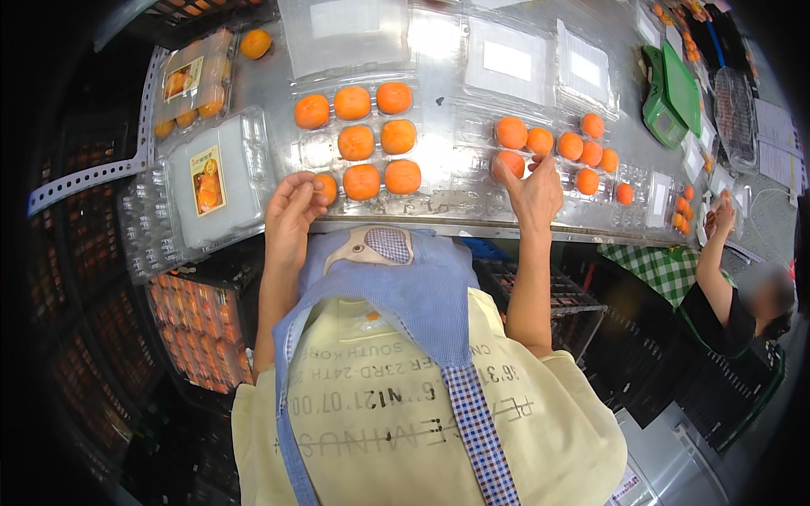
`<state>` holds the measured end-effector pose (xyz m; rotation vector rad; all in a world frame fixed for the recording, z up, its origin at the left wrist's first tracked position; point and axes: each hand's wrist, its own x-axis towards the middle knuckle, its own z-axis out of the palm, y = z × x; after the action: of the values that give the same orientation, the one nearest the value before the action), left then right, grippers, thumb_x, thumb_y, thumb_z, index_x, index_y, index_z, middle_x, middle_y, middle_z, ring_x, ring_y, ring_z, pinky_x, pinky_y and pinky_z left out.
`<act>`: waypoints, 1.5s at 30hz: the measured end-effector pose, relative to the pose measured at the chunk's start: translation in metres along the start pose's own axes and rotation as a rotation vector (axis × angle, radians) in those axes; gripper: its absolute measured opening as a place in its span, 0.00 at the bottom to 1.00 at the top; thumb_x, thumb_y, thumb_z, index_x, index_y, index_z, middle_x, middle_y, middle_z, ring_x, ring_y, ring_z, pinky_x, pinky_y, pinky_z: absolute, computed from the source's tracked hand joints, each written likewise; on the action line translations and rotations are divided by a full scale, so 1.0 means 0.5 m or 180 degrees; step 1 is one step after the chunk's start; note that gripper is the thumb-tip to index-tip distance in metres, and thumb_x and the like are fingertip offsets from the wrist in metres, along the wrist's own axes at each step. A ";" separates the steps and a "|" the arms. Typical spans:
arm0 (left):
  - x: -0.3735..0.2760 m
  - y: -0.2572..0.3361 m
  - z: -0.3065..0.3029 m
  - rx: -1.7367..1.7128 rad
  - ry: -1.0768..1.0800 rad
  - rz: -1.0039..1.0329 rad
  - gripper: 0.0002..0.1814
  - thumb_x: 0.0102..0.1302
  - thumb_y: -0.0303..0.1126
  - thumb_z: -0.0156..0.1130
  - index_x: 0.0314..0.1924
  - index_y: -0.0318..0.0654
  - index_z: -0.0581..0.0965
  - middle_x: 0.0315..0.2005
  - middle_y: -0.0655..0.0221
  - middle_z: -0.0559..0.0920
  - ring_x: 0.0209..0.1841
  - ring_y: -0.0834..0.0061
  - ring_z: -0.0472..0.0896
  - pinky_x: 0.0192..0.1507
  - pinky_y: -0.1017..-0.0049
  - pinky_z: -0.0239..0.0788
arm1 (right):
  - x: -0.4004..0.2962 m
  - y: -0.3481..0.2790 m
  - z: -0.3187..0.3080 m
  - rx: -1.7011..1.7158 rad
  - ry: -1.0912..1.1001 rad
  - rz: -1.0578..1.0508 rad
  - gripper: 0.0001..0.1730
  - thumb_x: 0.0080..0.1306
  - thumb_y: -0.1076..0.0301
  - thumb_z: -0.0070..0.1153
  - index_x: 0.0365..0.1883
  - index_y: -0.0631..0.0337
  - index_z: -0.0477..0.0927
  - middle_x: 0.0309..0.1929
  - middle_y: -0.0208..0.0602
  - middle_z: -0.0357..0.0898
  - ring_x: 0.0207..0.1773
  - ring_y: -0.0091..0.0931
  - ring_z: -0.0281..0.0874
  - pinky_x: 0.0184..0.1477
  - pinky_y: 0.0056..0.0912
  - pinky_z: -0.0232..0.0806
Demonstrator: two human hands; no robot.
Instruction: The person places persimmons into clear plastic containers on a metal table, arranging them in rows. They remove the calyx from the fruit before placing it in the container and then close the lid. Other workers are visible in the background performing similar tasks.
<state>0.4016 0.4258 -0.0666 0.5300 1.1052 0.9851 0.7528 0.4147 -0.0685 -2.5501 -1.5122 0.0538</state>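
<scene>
Orange persimmons (356, 142) sit in rows in a clear plastic tray in front of me; one pocket at its left side holds none. My left hand (295, 201) has its fingers on the persimmon (326, 188) at the tray's near left corner. To the right, my right hand (533, 187) has thumb and fingers around a persimmon (509, 164) in a second clear tray, which holds others beside it. Whether either fruit is raised from its pocket cannot be told. A third tray with smaller-looking persimmons (571, 146) adjoins on the right.
Closed packs (218, 69) and stacked clear trays (250, 190) stand left, near a loose persimmon (255, 44). Lids with white pads (436, 12) lie at the back. A green scale (671, 95) stands right. Another person (715, 284) works at far right. The metal table's edge (443, 226) is before me.
</scene>
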 end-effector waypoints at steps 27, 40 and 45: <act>-0.002 -0.013 0.012 0.0062 -0.0095 -0.0126 0.10 0.69 0.31 0.53 0.47 0.38 0.74 0.38 0.72 0.79 0.36 0.84 0.77 0.39 0.83 0.68 | -0.033 -0.070 -0.028 0.7259 -0.3265 0.1664 0.33 0.67 0.40 0.36 0.49 0.63 0.72 0.38 0.39 0.75 0.31 0.25 0.64 0.34 0.26 0.60; -0.013 -0.011 -0.008 -0.0095 0.0090 -0.0061 0.10 0.69 0.31 0.53 0.47 0.37 0.74 0.37 0.71 0.79 0.36 0.83 0.77 0.39 0.82 0.68 | -0.071 -0.157 0.018 0.8196 -0.4635 0.1434 0.37 0.66 0.36 0.36 0.49 0.65 0.72 0.38 0.40 0.75 0.33 0.26 0.67 0.35 0.25 0.63; -0.015 -0.016 -0.024 -0.0221 0.0100 0.0013 0.11 0.69 0.31 0.53 0.48 0.37 0.74 0.38 0.71 0.79 0.37 0.82 0.77 0.40 0.81 0.69 | -0.071 -0.216 0.001 0.7755 -0.4394 0.2071 0.37 0.65 0.39 0.43 0.53 0.66 0.69 0.45 0.44 0.74 0.37 0.26 0.69 0.39 0.27 0.66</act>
<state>0.3929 0.4143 -0.0739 0.4621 1.0941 1.0346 0.6420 0.4344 -0.0529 -0.3537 0.2381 2.0847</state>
